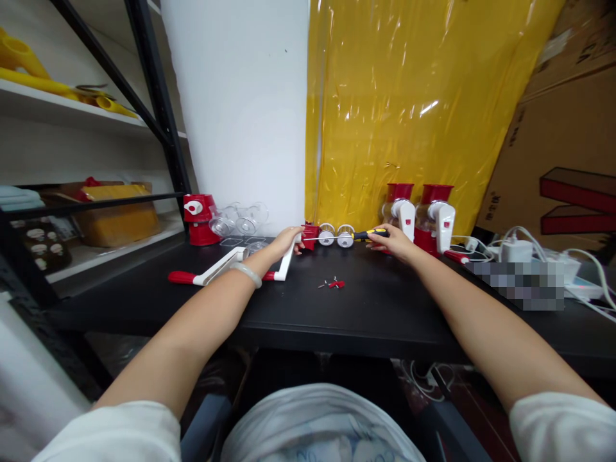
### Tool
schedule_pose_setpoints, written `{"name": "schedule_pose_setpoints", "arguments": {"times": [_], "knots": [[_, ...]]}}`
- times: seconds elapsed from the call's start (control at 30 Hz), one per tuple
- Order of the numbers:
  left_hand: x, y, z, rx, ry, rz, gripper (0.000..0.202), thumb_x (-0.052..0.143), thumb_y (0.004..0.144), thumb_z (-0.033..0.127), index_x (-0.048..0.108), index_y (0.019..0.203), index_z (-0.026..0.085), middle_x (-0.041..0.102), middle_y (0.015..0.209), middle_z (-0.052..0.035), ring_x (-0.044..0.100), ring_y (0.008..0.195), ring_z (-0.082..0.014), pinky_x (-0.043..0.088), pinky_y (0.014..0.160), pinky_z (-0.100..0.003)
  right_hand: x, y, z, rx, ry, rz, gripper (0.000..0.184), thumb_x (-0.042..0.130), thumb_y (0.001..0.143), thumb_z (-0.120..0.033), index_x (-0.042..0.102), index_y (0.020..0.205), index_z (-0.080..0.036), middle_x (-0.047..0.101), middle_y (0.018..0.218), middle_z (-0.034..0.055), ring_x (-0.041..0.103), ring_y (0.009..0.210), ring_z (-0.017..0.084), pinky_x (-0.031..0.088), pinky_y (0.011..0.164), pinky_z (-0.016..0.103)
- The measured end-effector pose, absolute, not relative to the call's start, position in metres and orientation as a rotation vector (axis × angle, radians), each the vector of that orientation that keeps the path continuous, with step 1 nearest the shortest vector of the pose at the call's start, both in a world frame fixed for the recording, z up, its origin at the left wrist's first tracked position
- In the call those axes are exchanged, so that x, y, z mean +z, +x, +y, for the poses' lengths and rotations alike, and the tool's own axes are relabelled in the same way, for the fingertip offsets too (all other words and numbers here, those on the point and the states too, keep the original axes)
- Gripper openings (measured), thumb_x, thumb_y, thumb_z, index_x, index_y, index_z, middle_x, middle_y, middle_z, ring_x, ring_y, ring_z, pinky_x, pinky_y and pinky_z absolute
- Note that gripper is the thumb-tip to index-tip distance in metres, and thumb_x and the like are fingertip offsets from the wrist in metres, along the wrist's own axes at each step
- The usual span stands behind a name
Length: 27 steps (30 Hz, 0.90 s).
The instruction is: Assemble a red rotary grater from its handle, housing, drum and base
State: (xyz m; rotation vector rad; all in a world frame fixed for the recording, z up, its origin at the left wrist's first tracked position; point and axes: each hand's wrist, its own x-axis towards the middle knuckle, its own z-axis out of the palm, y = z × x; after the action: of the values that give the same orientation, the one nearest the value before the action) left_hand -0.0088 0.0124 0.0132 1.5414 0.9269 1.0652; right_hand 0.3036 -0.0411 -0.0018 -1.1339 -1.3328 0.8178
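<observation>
My left hand (287,241) is closed on a white crank handle (287,262) with a red grip, held above the black table. A screwdriver (362,236) with a yellow and black handle is gripped in my right hand (392,240). Its thin shaft points left, with the tip at or very near the crank's upper end; contact is too small to tell. Behind the shaft are a red plastic part (310,236) and two round drums (326,236). A second crank handle (224,266) lies beside my left wrist. Several screws and a small red piece (337,284) lie between my hands.
Two assembled red and white rotary graters (437,218) stand at the back right. Toward the back left are a red grater body (201,221) and clear plastic parts (240,219). White chargers and cables (517,251) crowd the right side. A shelf rack (163,128) borders the left.
</observation>
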Motion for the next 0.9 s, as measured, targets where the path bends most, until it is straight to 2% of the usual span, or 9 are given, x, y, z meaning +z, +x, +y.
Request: {"name": "schedule_pose_setpoints", "arguments": {"times": [0.1,0.23,0.33,0.47,0.7,0.9], "knots": [[0.012,-0.01,0.014,1.061,1.526,0.938,0.023,0.048,0.088,0.035,0.054,0.078,0.015,0.057,0.051,-0.0012,0.053,0.041,-0.0118,0.041,0.043,-0.021,-0.003,0.306,-0.039,0.782,-1.188,-1.398,0.028,0.076,0.075,-0.032,0.054,0.083,-0.018,0.068,0.068,0.0026,0.07,0.062,0.016,0.059,0.058,0.024],[0.011,-0.009,0.017,1.054,1.511,0.937,0.022,0.048,0.088,0.034,0.054,0.079,0.015,0.057,0.051,-0.0012,0.053,0.042,-0.0119,0.04,0.043,-0.021,-0.009,0.313,-0.032,0.654,-1.265,-1.524,0.041,0.07,0.073,-0.056,0.054,0.075,-0.018,0.065,0.058,0.0015,0.068,0.052,0.016,0.053,0.05,0.022],[0.011,-0.009,0.018,1.044,1.515,0.93,0.023,0.048,0.088,0.035,0.054,0.078,0.015,0.057,0.05,-0.0012,0.052,0.041,-0.012,0.04,0.042,-0.021,-0.011,0.317,-0.03,0.611,-1.298,-1.569,0.049,0.064,0.072,-0.067,0.053,0.069,-0.019,0.058,0.046,-0.0018,0.061,0.04,0.014,0.055,0.054,0.026],[0.011,-0.008,0.018,1.052,1.568,0.893,0.023,0.049,0.088,0.035,0.053,0.078,0.015,0.057,0.052,-0.0013,0.053,0.042,-0.012,0.041,0.043,-0.021,-0.01,0.317,-0.03,0.678,-1.364,-1.54,0.055,0.054,0.074,-0.073,0.05,0.059,-0.02,0.045,0.033,-0.0041,0.05,0.029,0.012,0.058,0.061,0.031],[0.014,-0.008,0.013,1.067,1.585,0.871,0.026,0.056,0.084,0.04,0.052,0.078,0.016,0.057,0.053,-0.0003,0.053,0.042,-0.0117,0.041,0.043,-0.021,-0.013,0.314,-0.028,0.789,-1.36,-1.4,0.044,0.062,0.076,-0.063,0.049,0.072,-0.021,0.056,0.046,-0.0027,0.059,0.041,0.014,0.055,0.049,0.028],[0.017,-0.006,0.006,1.056,1.529,0.885,0.022,0.054,0.085,0.037,0.054,0.079,0.015,0.057,0.052,-0.0002,0.053,0.043,-0.0116,0.04,0.043,-0.021,-0.006,0.308,-0.036,0.844,-1.161,-1.351,0.033,0.073,0.074,-0.043,0.049,0.084,-0.023,0.056,0.053,-0.0071,0.058,0.044,0.01,0.058,0.054,0.028]]}}
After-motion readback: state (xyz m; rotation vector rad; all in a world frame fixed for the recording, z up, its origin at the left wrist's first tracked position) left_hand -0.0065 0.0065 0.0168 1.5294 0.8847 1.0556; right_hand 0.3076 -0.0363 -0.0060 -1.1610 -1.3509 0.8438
